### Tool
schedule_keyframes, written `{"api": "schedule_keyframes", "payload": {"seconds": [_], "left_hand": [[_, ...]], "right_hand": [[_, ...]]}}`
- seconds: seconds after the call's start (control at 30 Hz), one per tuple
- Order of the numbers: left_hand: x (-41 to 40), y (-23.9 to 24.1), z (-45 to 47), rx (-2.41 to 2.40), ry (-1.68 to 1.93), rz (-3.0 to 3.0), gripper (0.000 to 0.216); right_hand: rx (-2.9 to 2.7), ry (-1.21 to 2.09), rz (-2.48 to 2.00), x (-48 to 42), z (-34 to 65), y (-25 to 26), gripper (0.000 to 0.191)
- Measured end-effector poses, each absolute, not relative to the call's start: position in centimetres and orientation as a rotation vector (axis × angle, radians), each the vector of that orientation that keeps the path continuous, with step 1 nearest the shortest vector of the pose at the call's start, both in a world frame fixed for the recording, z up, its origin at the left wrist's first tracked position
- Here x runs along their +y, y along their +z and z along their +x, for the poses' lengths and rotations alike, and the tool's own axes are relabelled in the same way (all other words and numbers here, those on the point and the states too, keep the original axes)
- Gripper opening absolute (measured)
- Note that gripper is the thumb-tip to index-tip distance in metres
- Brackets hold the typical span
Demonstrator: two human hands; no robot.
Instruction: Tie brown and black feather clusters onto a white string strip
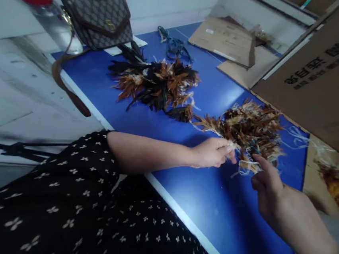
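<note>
Pinching the near end of a feather bundle (249,128) right of centre, the left hand (212,152) closes on its tied stems; the right hand (267,184) sits just below, forefinger extended, holding nothing. Bundle runs toward the upper right across the blue tabletop (211,195).
</note>
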State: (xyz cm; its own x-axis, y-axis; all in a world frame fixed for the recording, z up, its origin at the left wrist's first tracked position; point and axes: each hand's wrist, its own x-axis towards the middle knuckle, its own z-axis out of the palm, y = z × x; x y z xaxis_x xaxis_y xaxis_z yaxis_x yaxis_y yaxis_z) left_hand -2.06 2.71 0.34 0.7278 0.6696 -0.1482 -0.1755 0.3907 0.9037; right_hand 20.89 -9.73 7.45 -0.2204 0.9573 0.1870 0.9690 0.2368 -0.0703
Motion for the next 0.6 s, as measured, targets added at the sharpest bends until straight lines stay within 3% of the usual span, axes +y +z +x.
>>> {"api": "schedule_keyframes", "payload": {"seconds": [0.07, 0.17, 0.37, 0.6], "left_hand": [[2.5, 0.1, -2.2, 0.549, 0.661, 1.141, 0.030], [2.0, 0.0, -2.7, 0.525, 0.766, 1.316, 0.026], [1.8, 1.0, -3.5, 0.530, 0.633, 1.715, 0.028], [3.0, 0.2, -3.0, 0.512, 0.585, 1.874, 0.025]], "right_hand": [[-2.507, -0.204, -1.787, -8.8, 19.9, 5.9, 0.080], [-2.523, -0.333, -1.787, -8.0, 18.4, 4.5, 0.086], [-2.292, -0.019, -1.670, -6.8, 16.0, 3.3, 0.097], [-1.985, 0.229, -1.598, -7.6, 15.8, 1.9, 0.082]]}}
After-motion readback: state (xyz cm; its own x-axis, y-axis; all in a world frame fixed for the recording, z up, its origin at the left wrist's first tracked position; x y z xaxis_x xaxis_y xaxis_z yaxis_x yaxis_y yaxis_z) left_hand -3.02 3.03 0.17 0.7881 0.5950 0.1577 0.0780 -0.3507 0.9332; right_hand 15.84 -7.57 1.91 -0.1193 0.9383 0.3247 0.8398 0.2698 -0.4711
